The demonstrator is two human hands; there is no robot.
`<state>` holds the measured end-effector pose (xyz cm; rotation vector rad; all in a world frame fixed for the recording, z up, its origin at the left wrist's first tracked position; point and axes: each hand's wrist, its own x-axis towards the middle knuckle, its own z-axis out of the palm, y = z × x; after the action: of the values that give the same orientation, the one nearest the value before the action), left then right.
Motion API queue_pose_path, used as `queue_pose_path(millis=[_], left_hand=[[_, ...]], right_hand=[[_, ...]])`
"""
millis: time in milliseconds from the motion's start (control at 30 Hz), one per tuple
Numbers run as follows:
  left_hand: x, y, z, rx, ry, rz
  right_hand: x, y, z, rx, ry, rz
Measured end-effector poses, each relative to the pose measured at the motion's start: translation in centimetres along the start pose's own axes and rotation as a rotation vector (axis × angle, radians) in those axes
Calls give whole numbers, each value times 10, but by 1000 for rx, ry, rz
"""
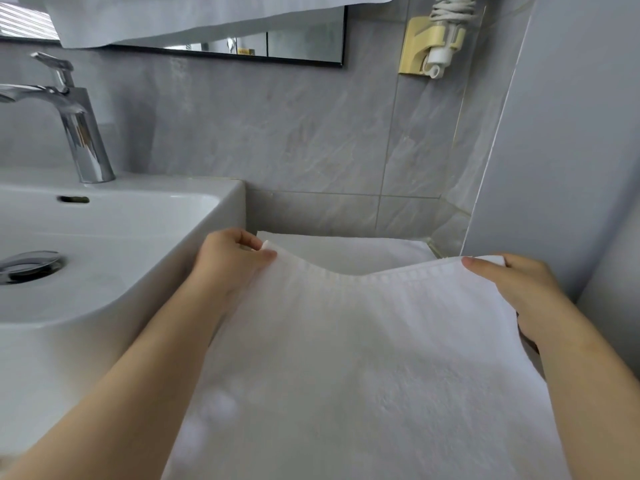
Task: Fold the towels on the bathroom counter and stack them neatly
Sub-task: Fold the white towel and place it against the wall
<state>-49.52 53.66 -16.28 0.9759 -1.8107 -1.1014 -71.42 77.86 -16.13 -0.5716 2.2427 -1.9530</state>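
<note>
Beside the one white sink (pixel 207 216) with its shiny tap (pixel 81 133), two hands lift one white towel (pixel 346 358). Left hand (pixel 228 261) and right hand (pixel 512 292) each pinch a top corner. A second towel (pixel 346 251) lies flat behind, half hidden.

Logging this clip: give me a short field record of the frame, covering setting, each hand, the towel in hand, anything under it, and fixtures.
setting: bathroom counter beside a white sink
left hand: pinches the towel's far left corner
right hand: grips the towel's far right corner
towel: white, far edge lifted and sagging between the hands
beneath: more white towel lying flat by the wall
fixtures: chrome faucet; wall-mounted hair dryer
fold stage: cannot tell
</note>
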Motion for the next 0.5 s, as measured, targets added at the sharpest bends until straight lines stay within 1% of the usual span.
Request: queue_pose_path(millis=[100, 200, 267, 500], left_hand=[[-2, 1, -4, 88, -35, 46], [-2, 0, -6, 259, -40, 94], [-1, 0, -5, 329, -37, 85], [-3, -3, 7, 333, -38, 61]], right_hand=[[-1, -1, -1, -6, -3, 2], [-2, 0, -1, 5, 16, -6], [-2, 2, 0, 7, 27, 3], [-11, 23, 4, 88, 35, 86]])
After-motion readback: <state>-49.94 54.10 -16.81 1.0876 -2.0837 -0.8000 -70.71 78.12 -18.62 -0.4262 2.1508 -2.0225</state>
